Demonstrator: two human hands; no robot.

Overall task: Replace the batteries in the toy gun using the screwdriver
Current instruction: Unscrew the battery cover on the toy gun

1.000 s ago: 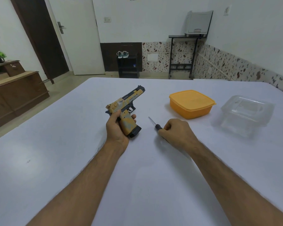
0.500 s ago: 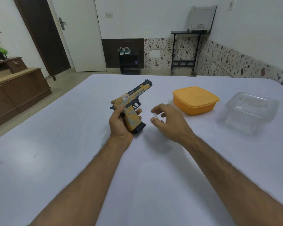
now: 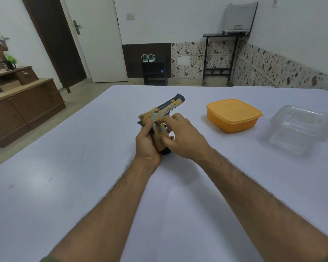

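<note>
Toy gun (image 3: 160, 120): you hold it upright at the centre of the tabletop (image 3: 83, 186), muzzle pointing to 1 o'clock, grip base down near the surface.
Left hand (image 3: 147, 142): your fingers are wrapped round the grip from the 9 o'clock side, thumb up along the back.
Right hand (image 3: 184, 137): it lies against the gun's 3 o'clock side, fingertips touching the frame and grip; whether it pinches anything, you cannot tell.
Screwdriver: you cannot see it; the right hand covers that spot.
Orange container (image 3: 233, 115): lidded, at 2 o'clock from your hands, well apart from them.
Clear container (image 3: 299, 127): at 3 o'clock, just beside the orange one, near the tabletop's right edge.
Open room: bare surface lies from 6 to 11 o'clock around your forearms.
Far edge: it runs at 12 o'clock, beyond the muzzle.
</note>
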